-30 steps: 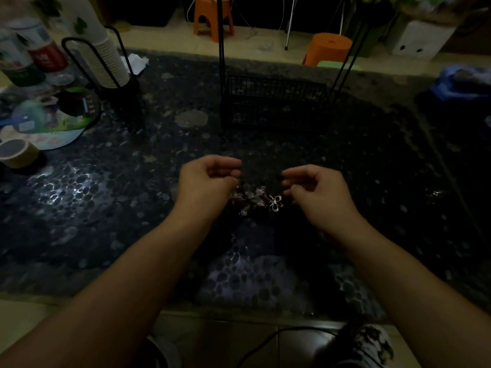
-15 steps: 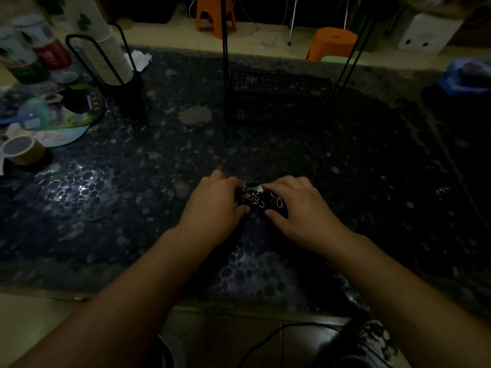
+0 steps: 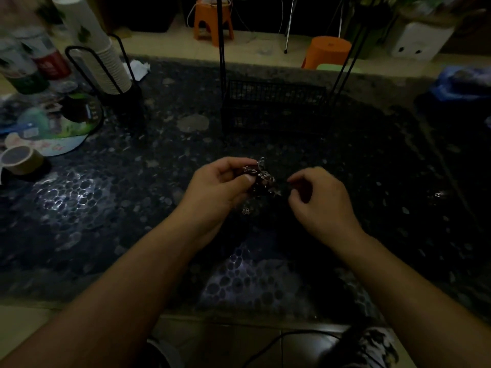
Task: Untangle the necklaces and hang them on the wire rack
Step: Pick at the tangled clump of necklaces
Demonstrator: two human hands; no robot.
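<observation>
Head view: left hand (image 3: pixel 215 192) pinches the tangled clump of dark-beaded, silver-charmed necklaces (image 3: pixel 259 179) between thumb and curled fingers; right hand (image 3: pixel 320 200), fingers curled, sits just beside it, grip unclear. Black wire rack (image 3: pixel 273 107) stands beyond the fingertips.

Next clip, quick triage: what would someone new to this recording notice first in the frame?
First, the two hands at the centre: the left hand pinches a glinting tangle of necklaces above the dark pebble-patterned table, while the right hand curls its fingers beside it. Behind them stands the black wire rack; a stack of paper cups sits at the far left.
</observation>
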